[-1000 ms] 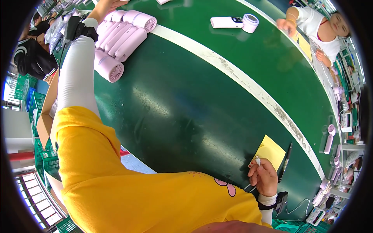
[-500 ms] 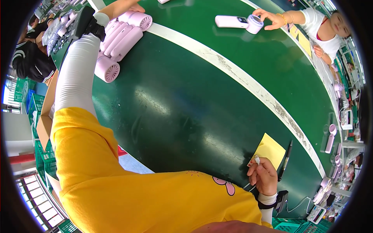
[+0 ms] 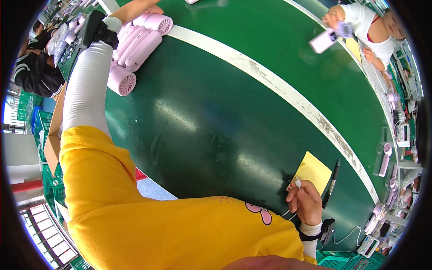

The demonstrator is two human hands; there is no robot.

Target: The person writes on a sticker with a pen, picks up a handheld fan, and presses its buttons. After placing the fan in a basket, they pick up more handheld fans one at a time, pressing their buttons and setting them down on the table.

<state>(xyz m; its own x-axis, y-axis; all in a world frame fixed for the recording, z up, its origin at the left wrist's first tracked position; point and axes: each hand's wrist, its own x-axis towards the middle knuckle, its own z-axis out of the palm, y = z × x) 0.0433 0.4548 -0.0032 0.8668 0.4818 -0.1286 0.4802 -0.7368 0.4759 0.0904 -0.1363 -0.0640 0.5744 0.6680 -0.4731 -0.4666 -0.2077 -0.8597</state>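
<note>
Pink handheld fans [image 3: 135, 49] lie bunched in a row at the far left of the dark green counter [image 3: 202, 117], their round heads pointing toward the person. The person's left hand [image 3: 146, 6] reaches out over the far end of that row, the arm covered by a white sleeve [image 3: 87, 85] with a black band at the wrist; the hand is mostly cut off at the top edge of the view, so I cannot tell whether its grip is open or closed, only that it sits right at the fans. The right hand [image 3: 306, 202] rests near the body at the lower right, fingers curled together and pinching the plug of a thin white cable [image 3: 297, 182], which trails back past the wrist. Just beyond that hand lies a yellow paper note [image 3: 315, 168], and a black pen [image 3: 332, 182] lies just beside the note's right edge. A pale stripe [image 3: 279, 85] runs diagonally across the counter. At the upper right, another person's hand [image 3: 333, 18] holds up a pale handheld fan [image 3: 326, 38], well apart from the row.
</note>
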